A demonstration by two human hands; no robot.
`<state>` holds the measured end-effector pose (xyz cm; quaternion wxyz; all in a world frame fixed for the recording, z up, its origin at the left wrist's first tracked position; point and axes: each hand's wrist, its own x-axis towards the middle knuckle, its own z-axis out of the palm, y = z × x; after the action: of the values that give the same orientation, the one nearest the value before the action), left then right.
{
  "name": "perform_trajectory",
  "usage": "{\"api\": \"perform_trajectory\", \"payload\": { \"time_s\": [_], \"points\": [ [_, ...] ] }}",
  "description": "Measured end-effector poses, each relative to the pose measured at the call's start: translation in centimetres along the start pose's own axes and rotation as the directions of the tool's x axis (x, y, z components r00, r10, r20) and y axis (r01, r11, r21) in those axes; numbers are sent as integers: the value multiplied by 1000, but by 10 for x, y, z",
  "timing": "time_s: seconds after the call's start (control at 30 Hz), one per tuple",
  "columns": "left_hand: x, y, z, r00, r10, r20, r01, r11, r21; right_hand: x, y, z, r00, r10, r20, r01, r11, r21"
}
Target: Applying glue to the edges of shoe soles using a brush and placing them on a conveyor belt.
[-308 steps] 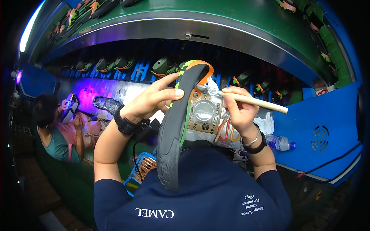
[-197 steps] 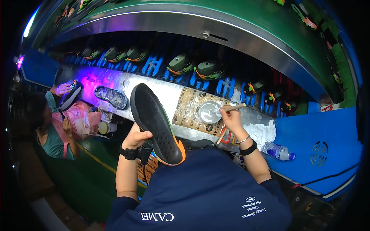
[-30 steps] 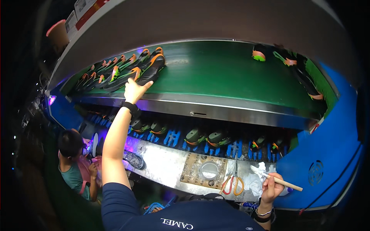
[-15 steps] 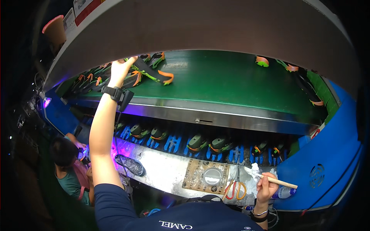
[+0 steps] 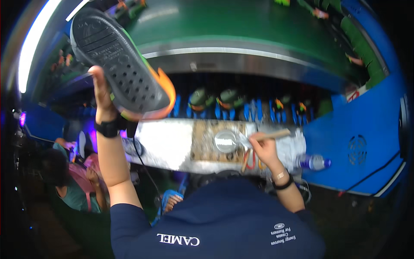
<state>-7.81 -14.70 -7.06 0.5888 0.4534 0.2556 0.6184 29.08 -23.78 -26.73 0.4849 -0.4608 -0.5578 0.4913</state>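
Observation:
Raised at the upper left, my left hand is closed on a shoe sole. The sole's black inner side, with rows of small holes, faces me, and its edge is orange and green. My right hand grips a brush by its pale wooden handle. The brush's head is over a round dish, where a white patch shows; motion blurs the bristles. The dish sits on a brown printed sheet. Partly hidden below my right hand are scissors with red and orange handles.
A metal bench runs across, with white crumpled cloth or paper and a purple-and-clear bottle at its right. Shoes stand on blue holders behind, below a green conveyor belt. A co-worker sits at the left.
My left hand has lifted the sole off the belt and brought it nearer, turned toward me. My right hand has moved left with the brush, to the dish. The view has tilted down.

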Motion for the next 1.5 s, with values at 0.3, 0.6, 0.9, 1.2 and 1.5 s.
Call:
{"api": "perform_trajectory", "payload": {
  "time_s": [0.3, 0.6, 0.9, 1.2, 1.5],
  "points": [
    [-146, -109, -2, 923, -340, -180, 356, 932, 66, 17, 61, 31, 991, 59, 118, -17, 944, -329],
    [-137, -105, -2, 958, -140, -249, 199, 953, 230, 22, 18, 29, 993, 38, 113, 0, 947, -320],
    [-69, -74, 53, 966, -145, 212, 18, 862, 506, 14, -100, 25, 930, -227, 291, 243, 970, -19],
    [-64, -71, 67, 937, -161, 311, -22, 860, 510, 33, -112, 33, 778, -558, 287, 603, 792, -95],
    [-72, -62, 79, 967, 54, 249, -204, 750, 629, 19, -117, 33, 841, -450, 299, 483, 874, -42]
  ]
}}
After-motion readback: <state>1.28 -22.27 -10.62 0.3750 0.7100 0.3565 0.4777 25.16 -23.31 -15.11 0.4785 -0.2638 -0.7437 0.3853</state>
